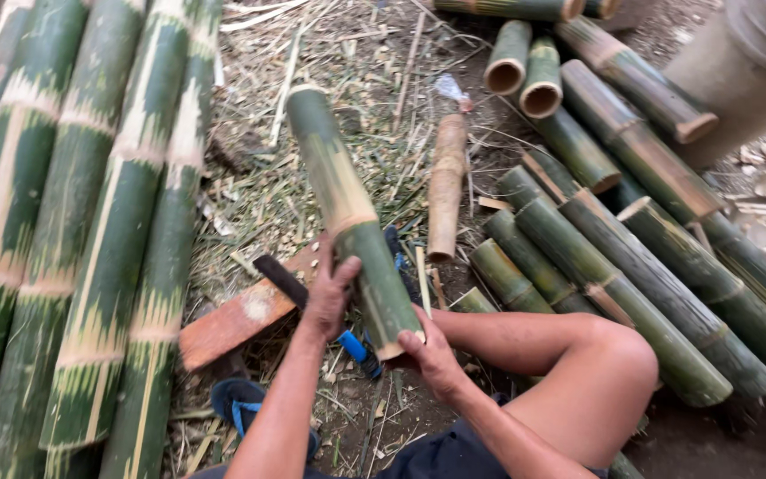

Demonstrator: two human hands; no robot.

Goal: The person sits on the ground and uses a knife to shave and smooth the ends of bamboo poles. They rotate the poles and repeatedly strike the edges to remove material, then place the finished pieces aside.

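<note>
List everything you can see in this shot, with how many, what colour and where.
Held bamboo section: one, green with tan bands, centre, both hands on its near end.
Long bamboo poles: about five, green and pale, side by side at left.
Cut bamboo pieces: a dozen or so, green, piled at right.
Dry bamboo piece: one, tan, on the ground at centre.
Wooden board: one, reddish, under the held section.
Dark blade: one, lying on the board.
Sandal: one, dark with blue strap, bottom.
Left hand: on the section's side.
Right hand: at its cut end.
</note>
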